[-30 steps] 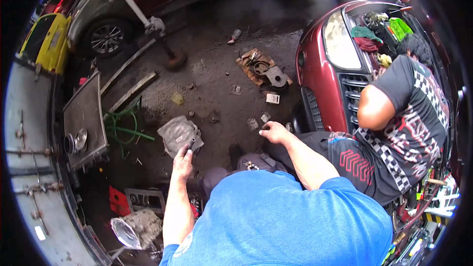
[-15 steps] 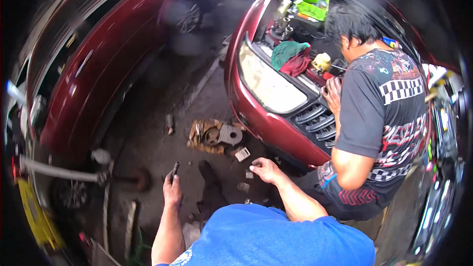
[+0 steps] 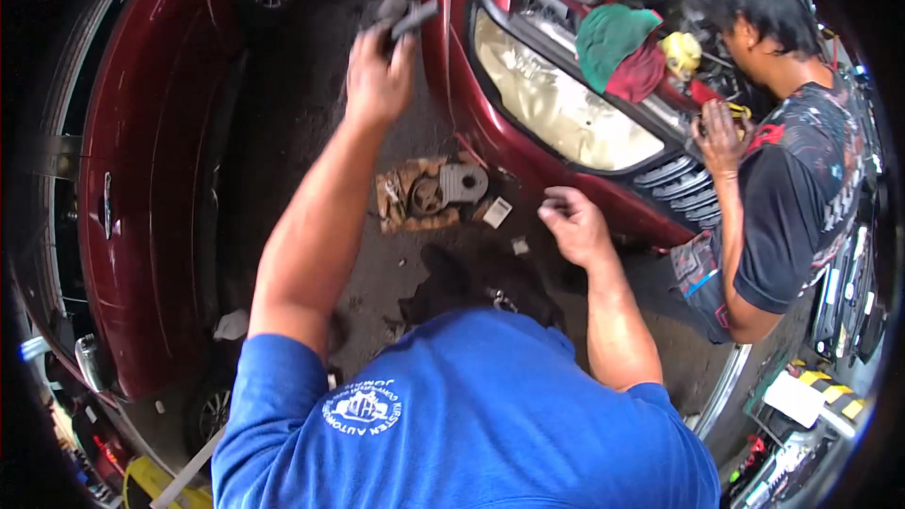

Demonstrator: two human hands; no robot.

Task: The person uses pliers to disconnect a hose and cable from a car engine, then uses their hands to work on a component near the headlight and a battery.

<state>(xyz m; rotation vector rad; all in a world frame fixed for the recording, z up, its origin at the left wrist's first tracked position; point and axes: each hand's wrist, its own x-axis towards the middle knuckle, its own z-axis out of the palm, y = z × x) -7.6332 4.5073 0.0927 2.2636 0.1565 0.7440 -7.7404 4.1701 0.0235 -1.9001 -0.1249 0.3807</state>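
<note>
Broadly, a maroon car (image 3: 151, 179) is filling the left side, and a red car (image 3: 523, 174) is standing at the far right, its large cloudy headlight (image 3: 566, 99) facing the middle. The dark floor (image 3: 283, 113) is running between them. At the near edge the wearer's blue shirt (image 3: 471, 415) is spreading wide, and on the right a co-worker in a dark shirt (image 3: 797, 226) is leaning over the red car's front, a hand (image 3: 724, 137) resting near its edge. Past that headlight, a green cloth (image 3: 613, 42) is lying bunched against a maroon one (image 3: 641, 71).

Between the wearer's arms, flat cardboard (image 3: 393, 190) is lying on the floor, bearing a grey metal cover (image 3: 452, 190).

The left hand (image 3: 379, 75) is sitting farther out than the right, left of the headlight, and its fingers are closing on a dark cylindrical piece (image 3: 416, 18). That piece is jutting from the far side of the grip, its long axis slanting far and right, its free end pointing toward the red car's body. The left hand is thus the nearer one to it.

The right hand (image 3: 577, 226) is hanging below the headlight with fingers curling toward the thumb; whether anything small is sitting between them, I cannot tell. Just left of it, a small white box (image 3: 498, 214) is lying beside the cardboard.
</note>
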